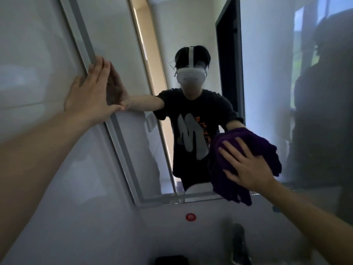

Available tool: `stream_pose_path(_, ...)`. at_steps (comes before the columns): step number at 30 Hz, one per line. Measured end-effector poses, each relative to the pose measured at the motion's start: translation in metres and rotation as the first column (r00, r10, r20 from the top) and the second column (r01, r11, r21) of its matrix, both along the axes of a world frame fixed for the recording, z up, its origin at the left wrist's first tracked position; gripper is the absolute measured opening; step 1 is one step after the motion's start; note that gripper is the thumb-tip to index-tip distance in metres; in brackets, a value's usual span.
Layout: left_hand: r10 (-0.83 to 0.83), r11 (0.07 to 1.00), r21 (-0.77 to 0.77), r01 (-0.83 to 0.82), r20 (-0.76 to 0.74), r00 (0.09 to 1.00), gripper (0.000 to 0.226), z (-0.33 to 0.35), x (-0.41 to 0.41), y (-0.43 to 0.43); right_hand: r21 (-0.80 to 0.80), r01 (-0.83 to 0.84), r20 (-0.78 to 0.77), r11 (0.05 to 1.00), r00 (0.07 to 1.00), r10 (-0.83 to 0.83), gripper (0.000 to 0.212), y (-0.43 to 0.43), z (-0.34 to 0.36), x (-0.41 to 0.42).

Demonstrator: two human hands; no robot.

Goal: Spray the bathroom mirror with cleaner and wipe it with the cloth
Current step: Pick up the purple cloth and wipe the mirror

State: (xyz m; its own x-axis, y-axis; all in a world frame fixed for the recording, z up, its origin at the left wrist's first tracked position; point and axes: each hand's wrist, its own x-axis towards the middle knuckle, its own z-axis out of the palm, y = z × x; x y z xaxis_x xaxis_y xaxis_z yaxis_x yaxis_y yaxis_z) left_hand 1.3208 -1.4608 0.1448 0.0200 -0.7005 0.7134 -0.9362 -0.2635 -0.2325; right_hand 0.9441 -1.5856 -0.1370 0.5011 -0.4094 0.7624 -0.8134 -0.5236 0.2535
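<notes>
Two hands on the mirror: left braces, right wipes.

I read the left hand [91,92] as flat, fingers straight and close together, palm laid over the frame strip [89,48] at the mirror's left side, thumb tip touching the glass; I judge it a brace that steadies the reach. The right hand [246,165] is spread, fingers straight, pressing the bunched purple cloth [263,148] against the mirror [124,54] near its lower edge, with some cloth hanging just past that edge. A flat palm loads more cloth area than a pinch would. No spray bottle is in view, so I judge spraying done and wiping in hand. Below the mirror is a white wall with a round red sticker [190,217] and a dark blurred shape [238,240], possibly a tap; I cannot tell.
</notes>
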Motion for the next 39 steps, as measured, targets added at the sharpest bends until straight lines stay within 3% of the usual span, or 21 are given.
stream_pose_path(5, -0.005, 1.0, 0.013, 0.005, -0.02, 1.0, 0.132, 0.0, 0.003, -0.001, 0.162, 0.217, 0.166, 0.963, 0.956, -0.243, 0.075, -0.002, -0.005, -0.07)
stream_pose_path(10, -0.082, 0.996, -0.04, 0.078, -0.086, 0.993, 0.129, -0.016, -0.026, -0.006, 0.288, 0.23, 0.287, 0.93, 0.905, -0.313, 0.074, 0.004, -0.014, -0.073)
stream_pose_path(13, -0.267, 0.963, -0.034, 0.268, 0.044, 0.963, 0.104, -0.046, -0.08, -0.022, 0.317, 0.197, 0.339, 0.928, 0.89, -0.304, 0.074, 0.006, -0.019, -0.066)
stream_pose_path(16, -0.427, 0.9, 0.03, 0.434, 0.246, 0.87, 0.081, -0.079, -0.142, -0.049, 0.317, 0.166, 0.384, 0.934, 0.878, -0.287, 0.073, 0.005, -0.025, -0.062)
stream_pose_path(18, -0.49, 0.865, 0.074, 0.496, 0.342, 0.802, 0.077, -0.097, -0.178, -0.07, 0.296, 0.148, 0.421, 0.944, 0.867, -0.268, 0.071, 0.003, -0.032, -0.062)
stream_pose_path(21, -0.529, 0.834, 0.092, 0.545, 0.414, 0.74, 0.074, -0.117, -0.212, -0.098, 0.248, 0.119, 0.462, 0.961, 0.858, -0.225, 0.071, 0.002, -0.045, -0.059)
stream_pose_path(27, -0.463, 0.832, -0.042, 0.554, 0.498, 0.733, 0.069, -0.135, -0.214, -0.133, 0.171, 0.135, 0.55, 0.976, 0.809, -0.208, 0.071, 0.004, -0.074, -0.02)
stream_pose_path(30, -0.453, 0.826, -0.071, 0.559, 0.506, 0.734, 0.069, -0.135, -0.215, -0.135, 0.125, 0.095, 0.442, 0.988, 0.886, -0.141, 0.072, 0.009, -0.093, 0.014)
stream_pose_path(33, -0.446, 0.83, -0.084, 0.551, 0.493, 0.747, 0.069, -0.137, -0.215, -0.135, 0.082, -0.048, 0.167, 0.995, 0.985, 0.034, 0.07, 0.017, -0.104, 0.044)
stream_pose_path(39, -0.436, 0.826, -0.101, 0.555, 0.512, 0.74, 0.068, -0.137, -0.215, -0.136, 0.113, -0.253, -0.027, 0.961, 0.966, 0.258, 0.071, 0.008, -0.094, 0.042)
